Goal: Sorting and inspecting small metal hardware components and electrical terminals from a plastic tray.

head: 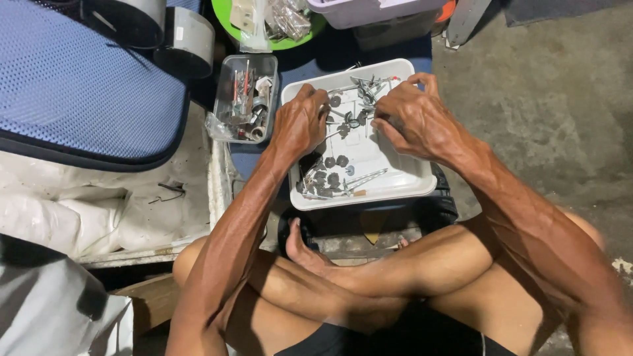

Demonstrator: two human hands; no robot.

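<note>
The white rectangular tray [389, 178] sits in the upper centre of the frame, directly ahead of the person's crossed legs. It holds loose small metal hardware [330, 178]: dark round washer-like discs clustered at the tray's lower left, and bright screws and thin rods scattered across its upper half. The tray has rounded corners and a raised rim; its lower right area is bare.

The left hand [300, 122] rests over the tray's upper left edge, fingers curled downward into the hardware. Whether it grips any piece cannot be determined. The right hand [409, 115] lies over the tray's upper right part, fingers bent and pointing toward the left hand, fingertips among the screws. Its hold cannot be determined either. The two hands are near each other but apart, with hardware between them.

Just left of the tray stands a clear plastic container [245, 99] filled with mixed small parts. Above it lies a green round dish [227, 16] with bagged items. A blue mesh cushion [79, 79] fills the upper left of the frame. Bare concrete floor [547, 99] occupies the right.
</note>
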